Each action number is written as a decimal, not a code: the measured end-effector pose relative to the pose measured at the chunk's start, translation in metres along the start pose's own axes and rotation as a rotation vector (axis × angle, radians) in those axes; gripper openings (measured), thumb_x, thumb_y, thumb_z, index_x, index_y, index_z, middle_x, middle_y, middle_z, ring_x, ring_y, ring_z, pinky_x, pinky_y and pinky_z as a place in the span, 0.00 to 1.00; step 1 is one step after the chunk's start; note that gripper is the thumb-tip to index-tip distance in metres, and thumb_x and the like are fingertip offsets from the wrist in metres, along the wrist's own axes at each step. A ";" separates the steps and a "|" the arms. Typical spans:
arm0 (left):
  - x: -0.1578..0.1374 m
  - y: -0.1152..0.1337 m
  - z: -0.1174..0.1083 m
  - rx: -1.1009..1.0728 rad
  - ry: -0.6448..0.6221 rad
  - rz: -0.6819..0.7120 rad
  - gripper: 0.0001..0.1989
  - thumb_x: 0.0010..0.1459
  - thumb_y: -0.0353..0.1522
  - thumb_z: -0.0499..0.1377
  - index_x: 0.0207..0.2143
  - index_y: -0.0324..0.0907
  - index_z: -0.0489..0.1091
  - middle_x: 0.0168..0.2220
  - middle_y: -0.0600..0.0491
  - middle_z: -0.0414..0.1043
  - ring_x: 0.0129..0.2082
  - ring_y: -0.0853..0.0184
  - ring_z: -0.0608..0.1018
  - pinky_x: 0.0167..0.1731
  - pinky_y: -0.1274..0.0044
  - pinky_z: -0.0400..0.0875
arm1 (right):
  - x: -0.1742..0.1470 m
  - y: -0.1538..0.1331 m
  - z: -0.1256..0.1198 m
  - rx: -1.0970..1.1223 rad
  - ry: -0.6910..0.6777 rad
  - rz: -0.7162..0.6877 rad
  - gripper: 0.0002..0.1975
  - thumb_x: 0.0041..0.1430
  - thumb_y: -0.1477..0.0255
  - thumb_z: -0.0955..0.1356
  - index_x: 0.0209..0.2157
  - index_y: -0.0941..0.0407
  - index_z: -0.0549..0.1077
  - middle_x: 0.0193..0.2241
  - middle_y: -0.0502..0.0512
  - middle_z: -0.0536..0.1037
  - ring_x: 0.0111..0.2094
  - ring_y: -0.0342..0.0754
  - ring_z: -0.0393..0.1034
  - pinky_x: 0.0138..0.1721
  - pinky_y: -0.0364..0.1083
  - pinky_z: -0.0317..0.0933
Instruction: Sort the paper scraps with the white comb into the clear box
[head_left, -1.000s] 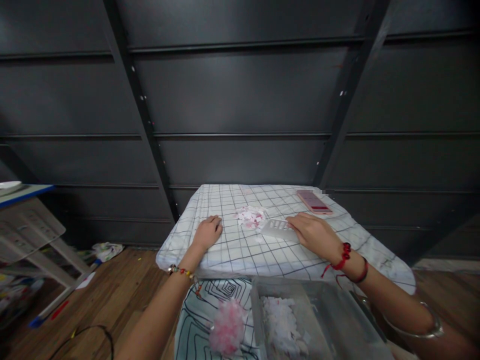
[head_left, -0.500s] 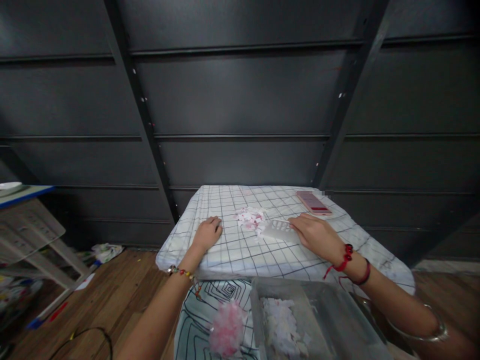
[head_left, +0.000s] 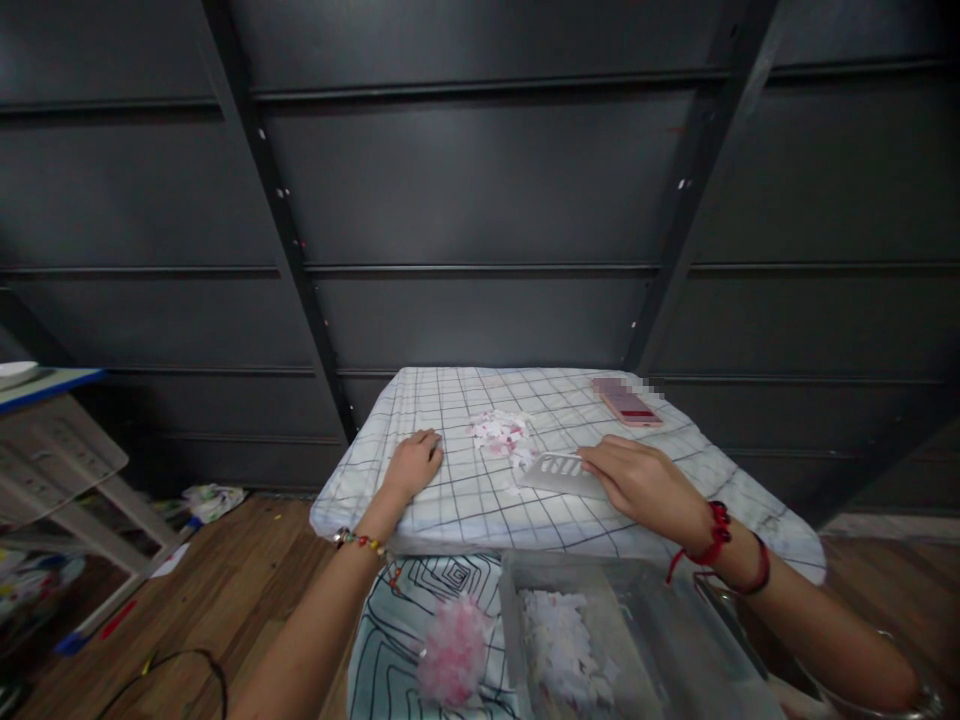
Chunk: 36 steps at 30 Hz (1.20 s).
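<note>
A pile of white and pink paper scraps (head_left: 499, 430) lies on the surface (head_left: 450, 505), which is covered with a white cloth printed with dark grid lines. The hands are well apart, one on each side of the pile. The left hand (head_left: 414, 462) rests on the cloth to the left of the pile, fingers loosely bent and holding nothing. The right hand (head_left: 637, 480), to the right of the pile, is clamped on a pale slotted plastic scraper (head_left: 561, 478), whose free end is at the pile's near right edge. Beyond the pile and to its right lies a pink-edged phone (head_left: 628, 403). Nearer the person than the pile is a grey translucent bin (head_left: 574, 568), with more white paper scraps (head_left: 561, 645) inside. A pink-and-white fluffy bundle (head_left: 454, 650) sits nearer than the pile, slightly to its left, on a pale teal cloth with black lines (head_left: 386, 650).
</note>
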<state>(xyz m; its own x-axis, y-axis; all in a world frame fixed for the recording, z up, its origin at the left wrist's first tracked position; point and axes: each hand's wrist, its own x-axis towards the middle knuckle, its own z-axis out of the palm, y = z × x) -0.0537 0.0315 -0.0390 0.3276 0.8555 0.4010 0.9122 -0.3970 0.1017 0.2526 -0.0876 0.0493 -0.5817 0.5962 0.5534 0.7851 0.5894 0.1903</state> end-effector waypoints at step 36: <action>-0.001 0.003 -0.005 -0.016 -0.026 -0.012 0.15 0.57 0.30 0.49 0.46 0.39 0.66 0.49 0.48 0.67 0.50 0.64 0.68 0.50 0.73 0.60 | 0.004 0.010 0.006 0.058 -0.016 -0.093 0.12 0.57 0.79 0.58 0.34 0.58 0.70 0.26 0.54 0.72 0.30 0.46 0.63 0.33 0.46 0.56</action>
<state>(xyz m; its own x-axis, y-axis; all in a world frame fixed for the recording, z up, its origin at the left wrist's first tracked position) -0.0520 0.0277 -0.0342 0.3229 0.8688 0.3755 0.9121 -0.3915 0.1215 0.2564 -0.0764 0.0485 -0.6554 0.5453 0.5225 0.7138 0.6732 0.1928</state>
